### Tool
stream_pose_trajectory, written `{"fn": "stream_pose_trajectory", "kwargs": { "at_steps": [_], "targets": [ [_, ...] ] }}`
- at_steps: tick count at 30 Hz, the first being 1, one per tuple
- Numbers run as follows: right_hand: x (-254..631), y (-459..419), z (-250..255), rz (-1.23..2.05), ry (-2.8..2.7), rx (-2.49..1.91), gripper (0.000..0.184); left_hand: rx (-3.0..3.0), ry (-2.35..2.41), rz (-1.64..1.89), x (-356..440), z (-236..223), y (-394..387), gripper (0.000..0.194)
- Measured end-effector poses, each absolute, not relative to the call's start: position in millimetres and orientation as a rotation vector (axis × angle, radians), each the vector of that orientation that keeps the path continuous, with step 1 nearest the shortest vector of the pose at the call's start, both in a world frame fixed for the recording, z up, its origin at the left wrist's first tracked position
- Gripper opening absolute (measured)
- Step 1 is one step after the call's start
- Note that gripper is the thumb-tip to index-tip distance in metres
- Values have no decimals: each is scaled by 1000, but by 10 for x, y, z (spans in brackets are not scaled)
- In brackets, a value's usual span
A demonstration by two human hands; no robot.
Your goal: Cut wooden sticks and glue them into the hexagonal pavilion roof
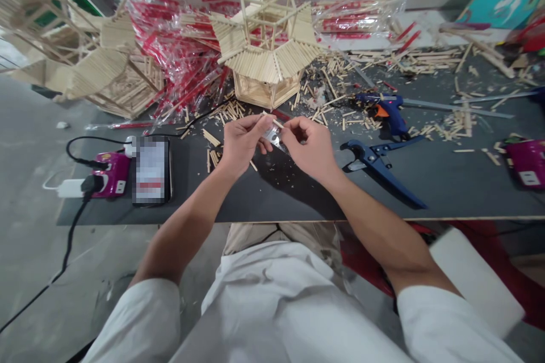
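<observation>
My left hand (243,140) is closed in a pinch, thumb against fingers, in front of the stick model. Opposite it, my right hand (313,144) is also pinched, with its fingers curled. Between them a short pale wooden stick (277,123) shows at the fingertips, and both hands seem to grip it. Just below the stick is a small shiny metal plate (272,135) with holes, partly covered by fingers; which hand holds it I cannot tell. A pagoda-like model of wooden sticks (272,62) stands upright just beyond my hands.
Blue cutter pliers (378,170) and a blue glue gun (389,113) lie to the right. A phone (150,173) and purple power adapter (111,174) are at left. Cut stick pieces (455,122) litter the table, with plastic wrappers (183,51) behind. Another stick model (93,76) stands far left.
</observation>
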State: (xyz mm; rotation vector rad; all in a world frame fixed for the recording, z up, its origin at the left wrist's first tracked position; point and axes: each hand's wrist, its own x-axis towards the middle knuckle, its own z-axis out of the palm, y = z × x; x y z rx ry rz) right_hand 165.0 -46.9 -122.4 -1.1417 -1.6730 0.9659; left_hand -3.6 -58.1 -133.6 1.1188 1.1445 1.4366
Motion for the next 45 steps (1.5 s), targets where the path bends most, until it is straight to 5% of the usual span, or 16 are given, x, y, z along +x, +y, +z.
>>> {"fn": "stream_pose_trajectory", "kwargs": {
  "at_steps": [45],
  "targets": [
    [1624,-499,-1190,898,-1687,-1138,12,1131,1222,1437,9,-1340,-620,38]
  ]
}}
